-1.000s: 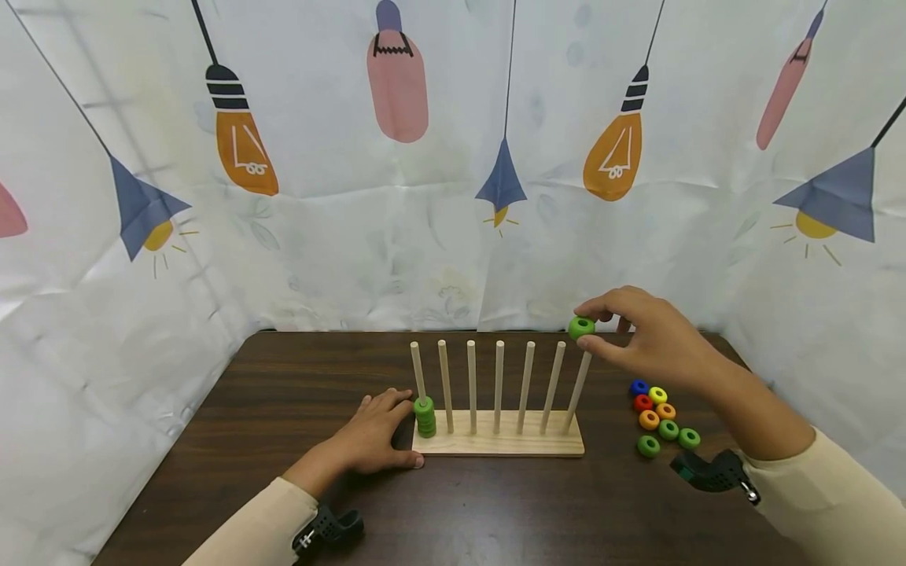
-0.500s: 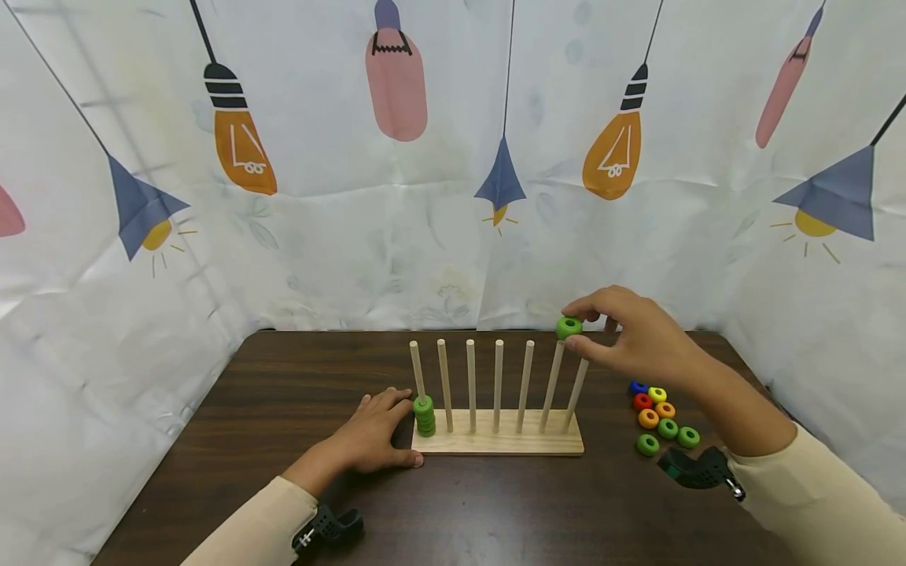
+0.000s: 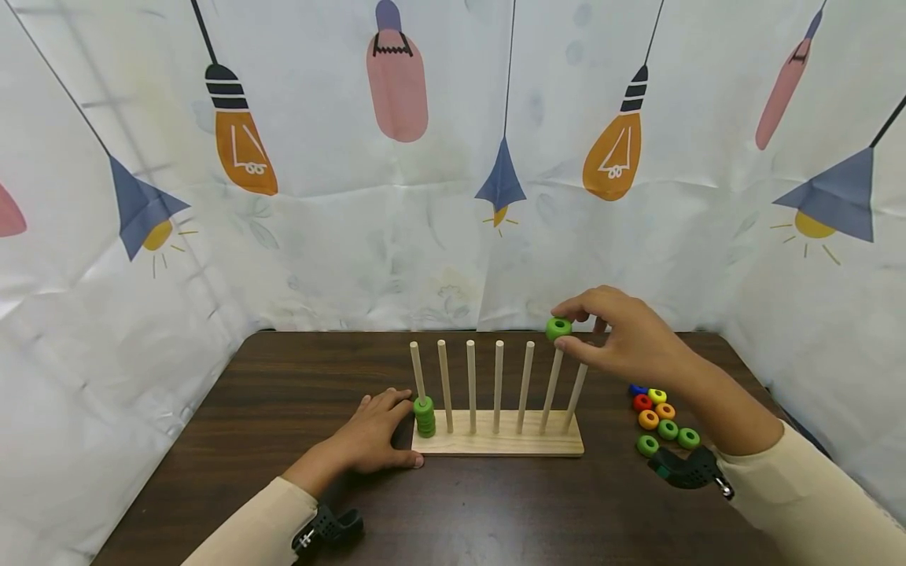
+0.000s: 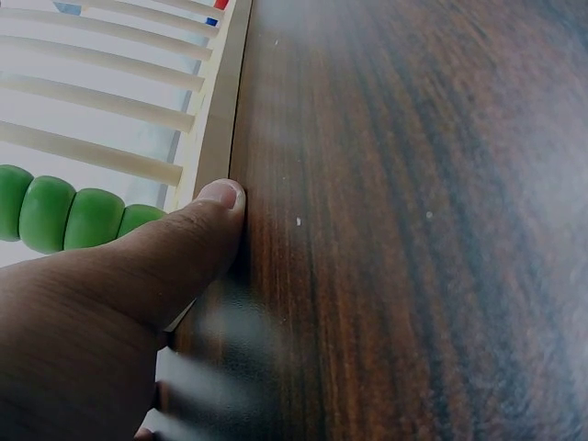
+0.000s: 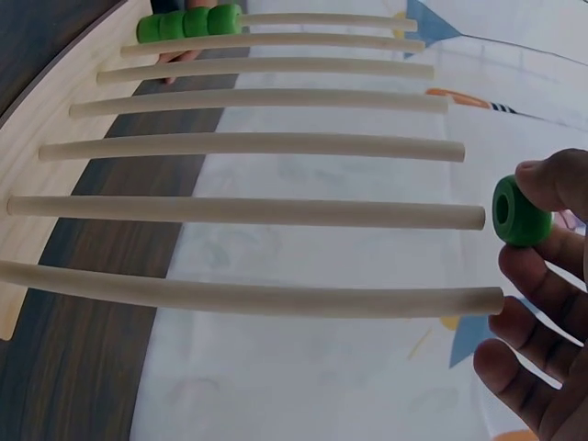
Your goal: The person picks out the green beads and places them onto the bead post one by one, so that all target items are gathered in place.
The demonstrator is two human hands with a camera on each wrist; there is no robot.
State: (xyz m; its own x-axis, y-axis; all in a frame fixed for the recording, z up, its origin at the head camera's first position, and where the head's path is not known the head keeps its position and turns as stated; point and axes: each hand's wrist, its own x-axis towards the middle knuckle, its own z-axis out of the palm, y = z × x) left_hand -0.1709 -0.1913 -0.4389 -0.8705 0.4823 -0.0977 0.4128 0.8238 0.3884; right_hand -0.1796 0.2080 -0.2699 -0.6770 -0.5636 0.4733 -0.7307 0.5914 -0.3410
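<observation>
A wooden peg stand (image 3: 499, 444) with several upright pegs sits on the dark table. Its leftmost peg carries a stack of green beads (image 3: 425, 417). My left hand (image 3: 375, 432) grips the stand's left end, the thumb (image 4: 207, 216) against the front edge and the fingers toward the back. Between thumb and fingertips, my right hand (image 3: 619, 330) pinches a green ring bead (image 3: 558, 328). That bead is over the top of the second peg from the right (image 3: 552, 389). In the right wrist view a small gap separates the bead from the peg tip (image 5: 473, 218).
Right of the stand lie loose ring beads: several green (image 3: 668, 429), two orange (image 3: 648, 420), one red (image 3: 642, 402), one yellow (image 3: 657, 396) and one blue (image 3: 638, 389), partly hidden. A patterned cloth (image 3: 425, 259) hangs behind the table (image 3: 318, 369).
My right hand has moved left with the green bead, from over the rightmost peg to over the second peg from the right. My left hand and the stand have stayed put.
</observation>
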